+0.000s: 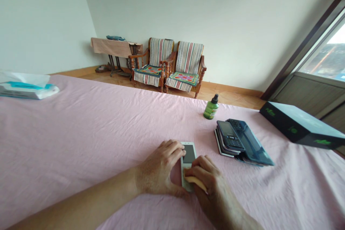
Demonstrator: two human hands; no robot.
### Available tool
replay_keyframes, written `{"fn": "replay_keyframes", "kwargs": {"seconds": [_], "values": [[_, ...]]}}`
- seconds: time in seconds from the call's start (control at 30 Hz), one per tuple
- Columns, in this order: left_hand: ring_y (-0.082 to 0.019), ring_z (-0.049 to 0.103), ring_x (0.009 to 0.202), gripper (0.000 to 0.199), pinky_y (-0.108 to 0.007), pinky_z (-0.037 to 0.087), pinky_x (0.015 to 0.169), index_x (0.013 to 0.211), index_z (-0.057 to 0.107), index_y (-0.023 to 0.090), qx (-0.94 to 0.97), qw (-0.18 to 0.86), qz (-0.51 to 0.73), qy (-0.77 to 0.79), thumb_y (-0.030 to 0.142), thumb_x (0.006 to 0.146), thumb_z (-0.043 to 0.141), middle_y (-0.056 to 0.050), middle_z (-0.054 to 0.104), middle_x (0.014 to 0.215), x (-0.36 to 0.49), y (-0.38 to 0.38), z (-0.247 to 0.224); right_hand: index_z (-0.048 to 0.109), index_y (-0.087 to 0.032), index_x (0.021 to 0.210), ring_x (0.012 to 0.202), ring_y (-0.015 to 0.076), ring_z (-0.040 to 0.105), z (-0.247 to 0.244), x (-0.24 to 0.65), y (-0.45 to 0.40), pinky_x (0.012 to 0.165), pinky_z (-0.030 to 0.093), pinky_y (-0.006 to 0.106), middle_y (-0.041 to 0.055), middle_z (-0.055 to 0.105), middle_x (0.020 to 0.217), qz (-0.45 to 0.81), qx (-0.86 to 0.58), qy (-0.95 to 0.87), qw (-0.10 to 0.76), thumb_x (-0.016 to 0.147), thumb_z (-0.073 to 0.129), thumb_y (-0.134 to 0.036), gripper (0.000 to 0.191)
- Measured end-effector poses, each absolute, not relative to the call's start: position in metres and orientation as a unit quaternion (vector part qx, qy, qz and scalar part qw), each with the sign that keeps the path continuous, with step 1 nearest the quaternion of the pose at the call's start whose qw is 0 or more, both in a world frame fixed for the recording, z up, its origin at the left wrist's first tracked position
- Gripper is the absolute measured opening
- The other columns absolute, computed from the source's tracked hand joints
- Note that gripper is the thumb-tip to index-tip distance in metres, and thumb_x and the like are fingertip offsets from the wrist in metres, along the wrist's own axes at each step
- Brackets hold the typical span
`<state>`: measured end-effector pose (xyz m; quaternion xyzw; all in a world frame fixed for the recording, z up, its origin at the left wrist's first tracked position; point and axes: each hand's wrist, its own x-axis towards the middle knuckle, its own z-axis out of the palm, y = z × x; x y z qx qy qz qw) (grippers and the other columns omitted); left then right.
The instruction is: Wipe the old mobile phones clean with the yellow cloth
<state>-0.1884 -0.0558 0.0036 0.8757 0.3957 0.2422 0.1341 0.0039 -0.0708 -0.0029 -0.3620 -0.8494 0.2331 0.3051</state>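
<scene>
A white mobile phone (pixel 189 154) with a dark screen lies face up on the pink cloth cover. My left hand (pixel 161 170) steadies it, fingertips on its upper left edge and thumb at its lower end. A pale yellow-orange cloth (pixel 196 181), folded small, is pinched in my right hand (pixel 210 183) and pressed against the phone's lower front. My right fingers hide part of the cloth and of the phone's keypad area. To the right, a dark keypad phone (pixel 230 136) tops a stack of phones, beside a glossy dark blue phone (pixel 252 142).
Beyond the phones stands a green spray bottle (pixel 210 108) with a black cap. A black box (pixel 299 124) with green lettering lies at the right. A tissue pack (pixel 28 88) rests at the far left. Two wooden armchairs (pixel 172 66) stand by the wall.
</scene>
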Motion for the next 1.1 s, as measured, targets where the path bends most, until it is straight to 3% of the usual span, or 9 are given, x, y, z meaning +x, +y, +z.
{"fn": "replay_keyframes", "kwargs": {"seconds": [0.27,0.5,0.7,1.1], "values": [[-0.031,0.054,0.102,0.07,-0.047,0.042,0.094,0.109,0.057,0.015,0.871,0.138,0.259,0.393,0.054,0.056,0.081,-0.012,0.058,0.109,-0.187,-0.054,0.002,0.067,-0.021,0.075,0.081,0.02,0.053,0.005,-0.006,-0.075,0.068,0.045,0.03,0.0051,0.058,0.083,0.216,-0.363,-0.866,0.267,0.081,0.058,-0.002,0.022],[-0.033,0.052,0.105,0.077,-0.049,0.042,0.094,0.115,0.057,0.013,0.875,0.131,0.248,0.394,0.062,0.059,0.077,-0.014,0.057,0.113,-0.189,-0.055,0.003,0.067,-0.02,0.084,0.084,0.0192,0.053,-0.001,0.011,-0.06,0.07,0.045,0.031,0.0052,0.057,0.087,0.243,-0.369,-0.838,0.321,0.083,0.05,-0.001,0.025],[-0.033,0.052,0.105,0.077,-0.048,0.042,0.095,0.112,0.059,0.012,0.874,0.136,0.251,0.392,0.065,0.059,0.076,-0.015,0.058,0.112,-0.189,-0.055,0.004,0.067,-0.019,0.085,0.085,0.0204,0.053,-0.001,0.012,-0.059,0.072,0.045,0.033,0.0064,0.057,0.087,0.235,-0.353,-0.853,0.303,0.085,0.051,-0.002,0.023],[-0.033,0.051,0.106,0.073,-0.048,0.041,0.095,0.112,0.058,0.014,0.876,0.126,0.245,0.396,0.059,0.059,0.078,-0.014,0.058,0.114,-0.188,-0.057,0.004,0.068,-0.019,0.081,0.081,0.0208,0.051,0.001,0.006,-0.062,0.069,0.042,0.032,0.0058,0.057,0.081,0.188,-0.388,-0.859,0.275,0.082,0.052,0.003,0.027]]}}
